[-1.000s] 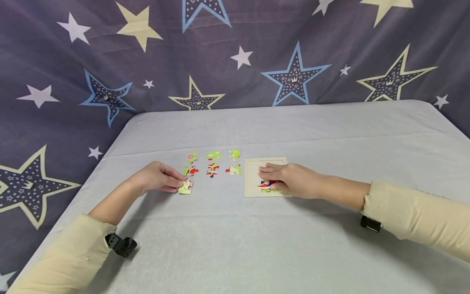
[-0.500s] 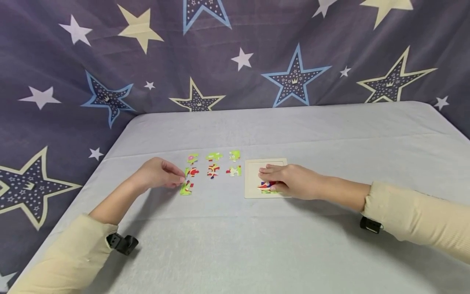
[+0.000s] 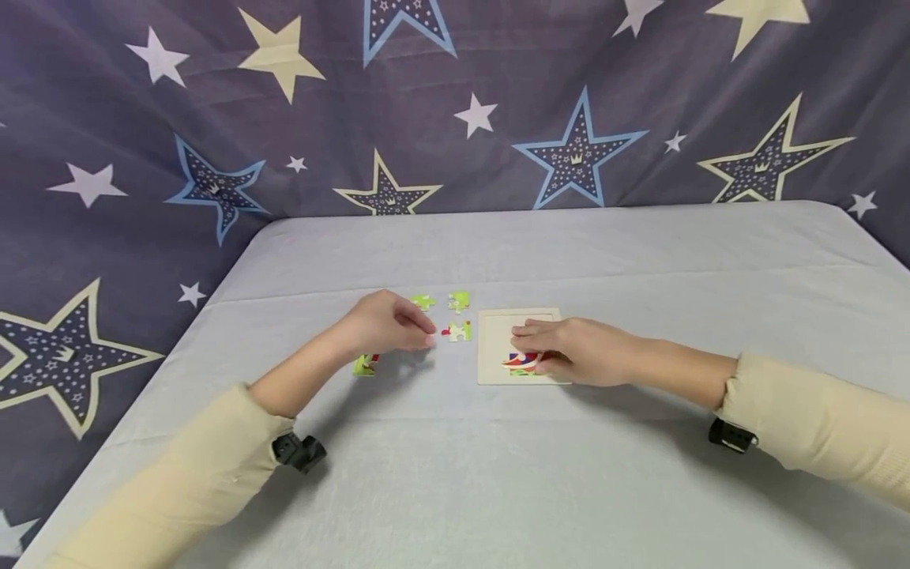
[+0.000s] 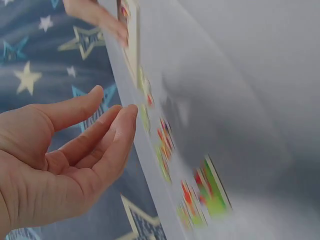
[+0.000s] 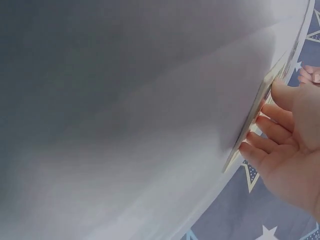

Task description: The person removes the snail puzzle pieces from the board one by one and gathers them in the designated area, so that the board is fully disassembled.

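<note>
My left hand [image 3: 387,324] hovers over the table among loose jigsaw pieces. In the left wrist view its thumb and bent fingers stand apart, with nothing between them. A green-and-white jigsaw piece [image 3: 458,331] with a red tab lies just right of its fingertips. My right hand [image 3: 590,352] rests on the pale square puzzle tray [image 3: 490,359], fingers extended over it. Red, blue and green jigsaw pieces [image 3: 521,362] show inside the tray beside its thumb; the hand covers the tray's right part. In the right wrist view the fingertips touch the tray [image 5: 245,132].
Green jigsaw pieces [image 3: 458,300] lie behind, and a green-and-red jigsaw piece [image 3: 366,364] lies left of my left wrist. Other pieces are hidden behind that hand. A pale cloth [image 3: 498,474] covers the table; a star-patterned curtain [image 3: 455,158] hangs behind.
My left hand has let go of the front-left jigsaw piece and moved right, over the middle pieces. The piece stays at the row's front left. My right hand stays on the tray.
</note>
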A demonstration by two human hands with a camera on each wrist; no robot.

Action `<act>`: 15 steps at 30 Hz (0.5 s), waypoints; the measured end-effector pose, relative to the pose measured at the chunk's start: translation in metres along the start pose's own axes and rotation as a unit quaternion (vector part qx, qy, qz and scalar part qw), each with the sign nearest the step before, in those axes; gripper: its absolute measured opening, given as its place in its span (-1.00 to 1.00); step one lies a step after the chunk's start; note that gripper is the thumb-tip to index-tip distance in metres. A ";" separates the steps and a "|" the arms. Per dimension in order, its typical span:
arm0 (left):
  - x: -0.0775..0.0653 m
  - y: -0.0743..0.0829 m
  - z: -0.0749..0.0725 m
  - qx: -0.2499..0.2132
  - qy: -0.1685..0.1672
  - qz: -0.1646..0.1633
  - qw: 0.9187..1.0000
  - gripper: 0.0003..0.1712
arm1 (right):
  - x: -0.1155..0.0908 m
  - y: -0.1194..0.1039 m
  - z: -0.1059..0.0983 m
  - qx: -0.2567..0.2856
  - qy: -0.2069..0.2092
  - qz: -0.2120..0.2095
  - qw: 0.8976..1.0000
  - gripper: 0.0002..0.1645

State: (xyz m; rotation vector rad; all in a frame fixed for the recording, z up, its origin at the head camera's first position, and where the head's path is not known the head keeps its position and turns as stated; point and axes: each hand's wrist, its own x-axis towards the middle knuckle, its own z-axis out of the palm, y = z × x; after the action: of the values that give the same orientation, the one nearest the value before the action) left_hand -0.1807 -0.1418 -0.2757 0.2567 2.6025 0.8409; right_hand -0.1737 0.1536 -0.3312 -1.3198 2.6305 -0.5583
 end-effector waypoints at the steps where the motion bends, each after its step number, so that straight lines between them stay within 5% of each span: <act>1: 0.002 0.006 0.004 0.005 -0.002 0.006 1.000 -0.72 | -0.002 0.001 -0.001 0.002 0.000 0.003 1.000 -0.42; 8: 0.020 0.040 0.036 0.021 -0.038 0.041 0.998 -0.74 | -0.010 0.006 -0.004 0.006 -0.004 0.014 1.000 -0.43; 15: 0.027 0.056 0.063 0.015 -0.060 0.071 0.996 -0.79 | -0.010 0.009 -0.003 0.016 0.010 -0.008 1.000 -0.44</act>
State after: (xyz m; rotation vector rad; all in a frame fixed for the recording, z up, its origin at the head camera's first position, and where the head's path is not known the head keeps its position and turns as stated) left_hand -0.1759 -0.0562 -0.2972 0.4911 2.5092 0.8082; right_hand -0.1754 0.1671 -0.3324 -1.3348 2.6174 -0.6181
